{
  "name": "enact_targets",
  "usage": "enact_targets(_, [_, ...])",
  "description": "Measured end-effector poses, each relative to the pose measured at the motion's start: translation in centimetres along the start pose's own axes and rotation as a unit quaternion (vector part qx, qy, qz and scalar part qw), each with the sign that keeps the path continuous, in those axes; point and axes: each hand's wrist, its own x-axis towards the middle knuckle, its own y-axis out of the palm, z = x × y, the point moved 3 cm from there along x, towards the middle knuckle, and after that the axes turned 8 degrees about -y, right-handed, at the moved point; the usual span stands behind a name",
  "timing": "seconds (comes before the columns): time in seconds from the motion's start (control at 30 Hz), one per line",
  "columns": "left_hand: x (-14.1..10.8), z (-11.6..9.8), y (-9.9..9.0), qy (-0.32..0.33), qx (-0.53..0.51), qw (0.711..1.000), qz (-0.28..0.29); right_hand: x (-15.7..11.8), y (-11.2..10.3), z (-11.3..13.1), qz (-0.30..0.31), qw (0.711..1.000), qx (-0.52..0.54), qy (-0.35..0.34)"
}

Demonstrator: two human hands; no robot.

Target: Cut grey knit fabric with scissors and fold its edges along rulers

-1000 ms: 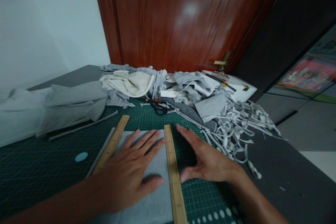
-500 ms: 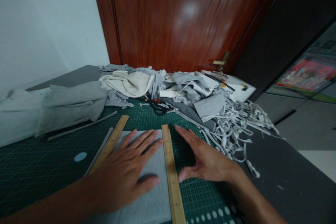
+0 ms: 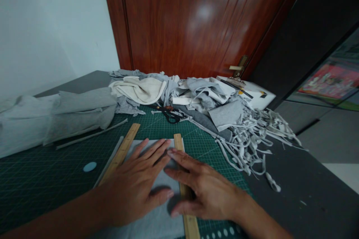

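My left hand (image 3: 137, 181) lies flat with fingers spread on a piece of light grey fabric (image 3: 159, 224). A wooden ruler (image 3: 125, 151) runs along the fabric's left side, partly under that hand and wrist. Reaching across a second wooden ruler (image 3: 191, 227) on the right side is my right hand (image 3: 210, 186). Its fingers are apart and hold nothing; the fingertips are over the fabric, close to the left hand. Whether they press on it I cannot tell. A narrow grey strip (image 3: 112, 157) shows beside the left ruler. Everything rests on a green gridded cutting mat (image 3: 157, 129).
Black-handled scissors (image 3: 172, 115) lie beyond the fabric. Behind them is a heap of grey and cream cloth (image 3: 140, 89), with tangled grey strips (image 3: 252, 142) to the right. Folded grey fabric (image 3: 81, 114) occupies the left. A pale blue disc (image 3: 90, 167) sits on the mat.
My right hand has moved left from beside the right ruler to over it, with its fingertips above the fabric. My left hand stays flat in place. The view has shifted slightly.
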Motion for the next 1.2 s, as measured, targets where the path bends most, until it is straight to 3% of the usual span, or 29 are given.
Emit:
enact_targets(0.2, [0.0, -0.1, 0.0, 0.007, 0.019, 0.999, -0.030, 0.8, 1.9, 0.9, -0.009, 0.997, -0.082, 0.003])
enact_targets(0.4, [0.1, -0.2, 0.0, 0.006, 0.022, 0.999, -0.030, 0.9, 2.9, 1.6, -0.064, 0.989, -0.132, 0.006])
enact_targets(0.57, [0.0, -0.2, 0.0, 0.012, 0.030, 0.999, -0.017, 0.5, 2.6, 1.7, -0.049, 0.988, -0.128, 0.068])
enact_targets(1.0, [-0.2, -0.3, 0.2, 0.003, 0.000, 1.000, -0.001, -0.1, 1.8, 1.9, -0.030, 0.988, -0.126, 0.088])
enact_targets(1.1, [0.2, 0.2, -0.9, -0.035, -0.027, 0.999, -0.002, -0.2, 2.0, 1.8, -0.022, 0.987, -0.127, 0.096])
enact_targets(1.2, [0.7, 3.0, -2.9, -0.138, -0.057, 0.987, -0.066, -0.3, 2.1, 1.8, -0.013, 0.986, -0.130, 0.102])
